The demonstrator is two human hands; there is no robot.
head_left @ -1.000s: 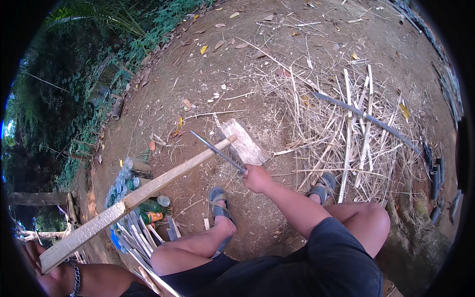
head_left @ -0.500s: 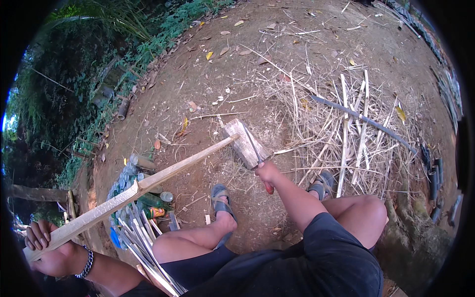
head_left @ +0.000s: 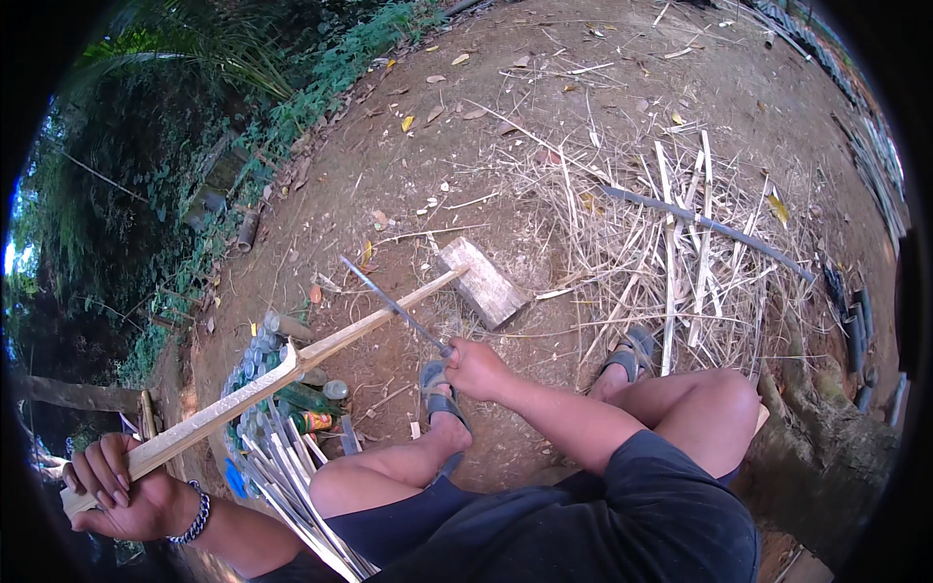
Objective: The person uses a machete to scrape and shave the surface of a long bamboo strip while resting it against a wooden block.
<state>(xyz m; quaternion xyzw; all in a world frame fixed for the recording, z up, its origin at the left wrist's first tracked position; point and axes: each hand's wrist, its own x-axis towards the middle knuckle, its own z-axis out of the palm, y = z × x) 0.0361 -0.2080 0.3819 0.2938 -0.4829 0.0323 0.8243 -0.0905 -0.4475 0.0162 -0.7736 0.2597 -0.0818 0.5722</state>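
My left hand grips the near end of a long pale wooden strip at the lower left. The strip slopes up to the right, its far tip resting on a chopped wood block on the ground. Partway along it, a thick sliver is peeled up but still attached. My right hand is closed round a long knife, whose handle is hidden in the fist. The blade points up and left, crossing the strip between the sliver and the block; whether it touches the wood I cannot tell.
Split strips lean beside my left leg, near several bottles. To the right, shavings and pale slats litter the ground, with a long dark blade-like bar across them. A tree base stands by my right knee.
My right hand has moved left and slightly down with the knife, bringing the blade from over the block to across the strip. The sliver on the strip stands out more. My left hand keeps its grip.
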